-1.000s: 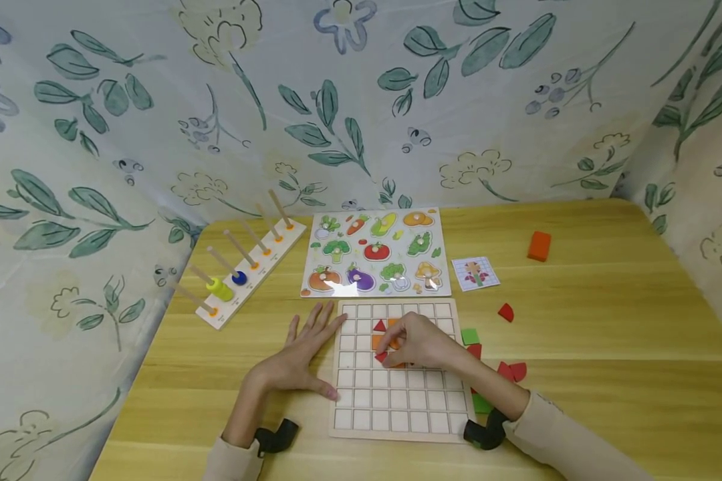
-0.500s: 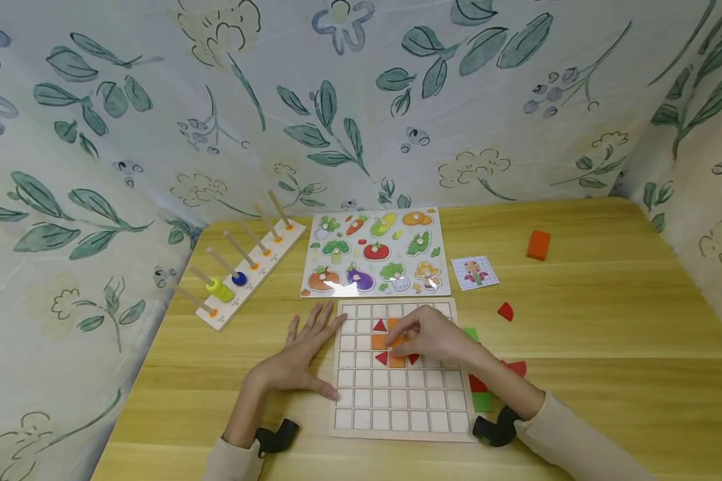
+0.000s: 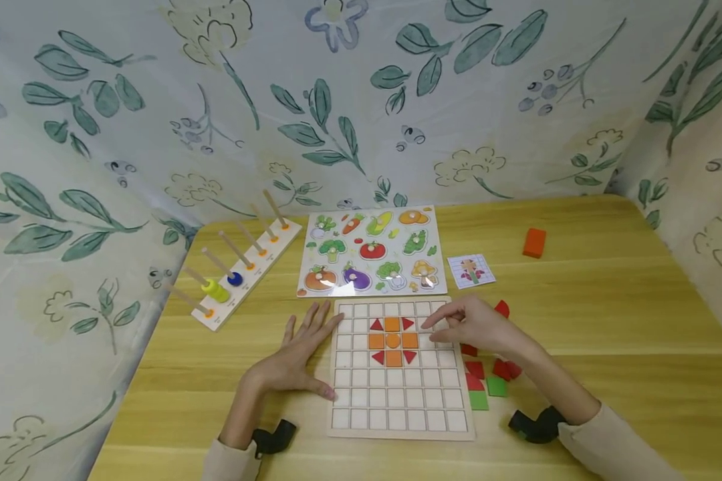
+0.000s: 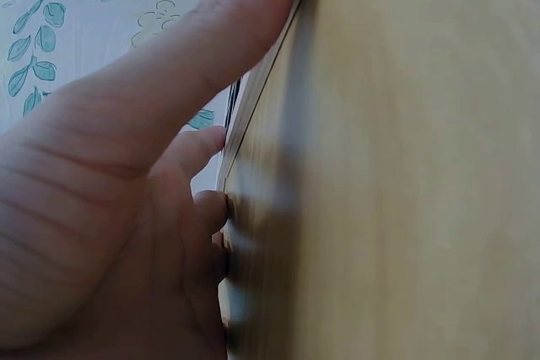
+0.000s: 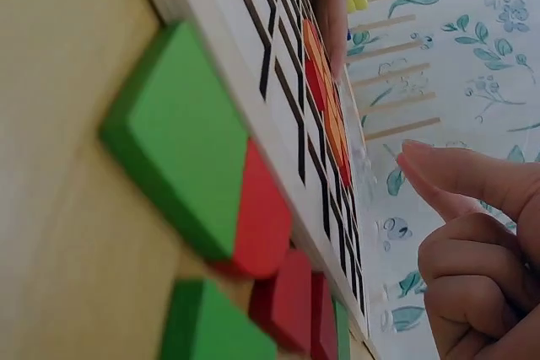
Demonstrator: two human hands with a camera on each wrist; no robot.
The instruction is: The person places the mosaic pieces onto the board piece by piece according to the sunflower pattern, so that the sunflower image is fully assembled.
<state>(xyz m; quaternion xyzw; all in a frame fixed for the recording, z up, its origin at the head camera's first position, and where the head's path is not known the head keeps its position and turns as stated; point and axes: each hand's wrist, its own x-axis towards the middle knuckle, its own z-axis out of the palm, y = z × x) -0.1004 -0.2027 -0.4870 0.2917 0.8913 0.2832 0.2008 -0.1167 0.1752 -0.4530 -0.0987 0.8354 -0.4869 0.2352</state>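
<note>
A wooden grid board [image 3: 430, 401] lies in the middle of the table. Several orange squares [image 3: 392, 324] surround a rounded orange piece [image 3: 393, 341] on it, with red triangles [image 3: 376, 325] at the corners. My left hand [image 3: 291, 357] lies spread at the board's left side, thumb [image 4: 211, 35] and fingertips touching its edge. Above the board's right edge hovers my right hand [image 3: 478, 327], index finger and thumb extended and apart, other fingers curled, with nothing visible between them. Below it, green squares [image 5: 181, 141] and red rounded pieces [image 5: 261, 208] lie beside the board; the hand partly covers some.
Behind the board is a vegetable puzzle [image 3: 370, 250]. A small pattern card [image 3: 470, 270] lies right of it, and an orange block [image 3: 534, 242] farther right. At the left stands a peg rack [image 3: 247, 274] with yellow and blue rings. A floral cloth hangs behind the table.
My right hand has left the orange and red pieces and moved right to the board's edge, uncovering the whole arrangement. The red triangle it pinched now lies on the board. My left hand stays put.
</note>
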